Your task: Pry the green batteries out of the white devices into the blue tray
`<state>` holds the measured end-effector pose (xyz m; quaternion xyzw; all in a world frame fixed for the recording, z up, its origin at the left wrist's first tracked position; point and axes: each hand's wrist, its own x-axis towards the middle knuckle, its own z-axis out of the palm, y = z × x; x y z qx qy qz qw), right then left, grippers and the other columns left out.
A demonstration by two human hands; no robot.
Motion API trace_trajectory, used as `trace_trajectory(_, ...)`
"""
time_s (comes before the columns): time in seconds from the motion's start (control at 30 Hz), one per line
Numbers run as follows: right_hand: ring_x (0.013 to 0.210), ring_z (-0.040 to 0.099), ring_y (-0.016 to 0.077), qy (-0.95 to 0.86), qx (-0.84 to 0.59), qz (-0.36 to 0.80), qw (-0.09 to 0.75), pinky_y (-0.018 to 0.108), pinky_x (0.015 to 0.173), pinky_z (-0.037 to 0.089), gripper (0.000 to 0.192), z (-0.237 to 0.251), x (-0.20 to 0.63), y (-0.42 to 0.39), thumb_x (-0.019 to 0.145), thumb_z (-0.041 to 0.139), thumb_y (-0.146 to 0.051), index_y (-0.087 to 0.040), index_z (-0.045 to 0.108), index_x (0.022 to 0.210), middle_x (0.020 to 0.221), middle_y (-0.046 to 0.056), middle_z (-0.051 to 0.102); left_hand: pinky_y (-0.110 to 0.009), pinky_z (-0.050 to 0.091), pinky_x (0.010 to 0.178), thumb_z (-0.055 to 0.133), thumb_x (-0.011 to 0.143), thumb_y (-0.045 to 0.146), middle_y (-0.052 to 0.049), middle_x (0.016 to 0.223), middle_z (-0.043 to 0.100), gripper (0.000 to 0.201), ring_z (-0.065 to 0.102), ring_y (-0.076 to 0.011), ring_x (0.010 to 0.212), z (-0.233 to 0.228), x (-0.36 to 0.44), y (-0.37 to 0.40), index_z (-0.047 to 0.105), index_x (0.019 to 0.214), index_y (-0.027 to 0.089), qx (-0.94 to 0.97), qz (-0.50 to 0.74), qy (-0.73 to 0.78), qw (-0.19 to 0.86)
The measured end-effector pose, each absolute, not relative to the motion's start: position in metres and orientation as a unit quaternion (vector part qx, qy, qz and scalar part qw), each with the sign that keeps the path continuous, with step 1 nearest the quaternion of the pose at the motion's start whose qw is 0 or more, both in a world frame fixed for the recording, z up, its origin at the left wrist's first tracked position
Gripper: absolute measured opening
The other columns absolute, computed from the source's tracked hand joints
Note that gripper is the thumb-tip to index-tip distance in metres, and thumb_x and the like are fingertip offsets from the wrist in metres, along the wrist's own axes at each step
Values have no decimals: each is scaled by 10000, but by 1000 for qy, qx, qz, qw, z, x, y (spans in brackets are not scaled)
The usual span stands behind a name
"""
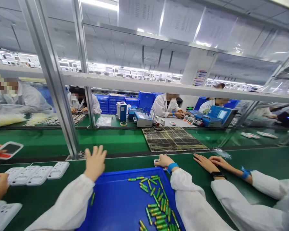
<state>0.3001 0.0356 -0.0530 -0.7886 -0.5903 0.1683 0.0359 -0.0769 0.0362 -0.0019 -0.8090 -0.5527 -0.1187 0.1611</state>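
My left hand [95,163] is raised over the far left corner of the blue tray [118,175], fingers spread and nothing in them. Beyond the tray's far right corner, my right hand [165,160], with a blue wrist strap, is closed over a small white device with a red part [156,162] on the green bench. The hand covers most of that device. Many green and gold batteries [156,200] lie loose in the tray, mostly toward its right side. A single battery [92,199] rests near the left wall.
White device housings [38,175] stand in a row at left, near a co-worker's hand [0,189]. That person holds a white device [11,150]. At right, another person's hands [205,164] rest on the bench. A dark gridded mat [174,139] and metal post [60,96] stand ahead.
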Motion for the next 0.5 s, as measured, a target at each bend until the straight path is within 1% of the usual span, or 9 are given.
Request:
trace_trajectory(0.07,799,583,179,-612,-765,185,75,334,721,457,218,-54,287,42,757,699,-307,-140,593,848,890,40,615,-662,165,1003,540,637,71,-141,1378,468,526,352,-368,1263,0,-26,24,590,1140,216,-834,-149,-512,142)
trace_trajectory(0.1,810,570,181,-624,-751,191,102,326,727,444,231,-52,280,45,694,740,-253,-143,579,819,883,37,606,-642,175,1015,541,658,94,-115,1370,483,492,359,-346,1264,-2,-4,18,589,1127,235,-845,-165,-492,129)
trace_trajectory(0.17,843,547,197,-644,-718,205,167,298,724,408,353,-46,264,50,515,786,-138,-158,541,767,873,41,592,-607,202,1024,529,695,116,-86,1337,516,453,383,-307,1253,-9,26,9,574,1124,254,-858,-199,-462,104)
trace_trajectory(0.23,841,538,201,-656,-679,229,237,274,698,389,401,-37,247,54,461,756,-120,-181,503,765,849,29,585,-571,249,1009,505,740,129,-79,1305,537,426,409,-281,1228,-20,39,5,546,1146,253,-857,-234,-452,78)
trace_trajectory(0.3,775,551,186,-660,-636,274,292,264,651,395,342,-31,229,54,545,706,-227,-197,480,800,798,9,585,-528,299,984,518,750,169,-83,1310,520,458,414,-276,1212,-29,38,5,492,1202,239,-851,-261,-452,55)
trace_trajectory(0.37,674,566,170,-660,-593,332,321,263,594,412,249,-29,210,50,682,583,-373,-202,479,830,734,-3,592,-499,317,981,588,689,219,-97,1341,469,603,394,-286,1213,-36,28,7,412,1265,221,-843,-305,-444,11)
trace_trajectory(0.4,631,571,167,-648,-563,388,337,266,571,421,250,-29,201,47,737,499,-430,-199,489,832,710,0,599,-493,311,992,630,633,234,-105,1354,440,709,378,-294,1217,-37,23,8,367,1292,214,-837,-333,-434,-19)
trace_trajectory(0.43,600,577,168,-612,-520,475,360,271,553,430,284,-31,193,43,767,436,-464,-194,502,825,690,8,610,-491,298,1007,661,579,236,-111,1360,416,802,362,-299,1221,-37,18,8,328,1309,211,-831,-359,-421,-52)
trace_trajectory(0.5,573,595,178,-473,-403,670,406,280,539,452,318,-36,180,35,767,418,-480,-182,528,793,663,30,634,-490,268,1032,694,507,221,-111,1352,396,914,337,-306,1224,-35,12,6,285,1324,222,-829,-385,-390,-112)
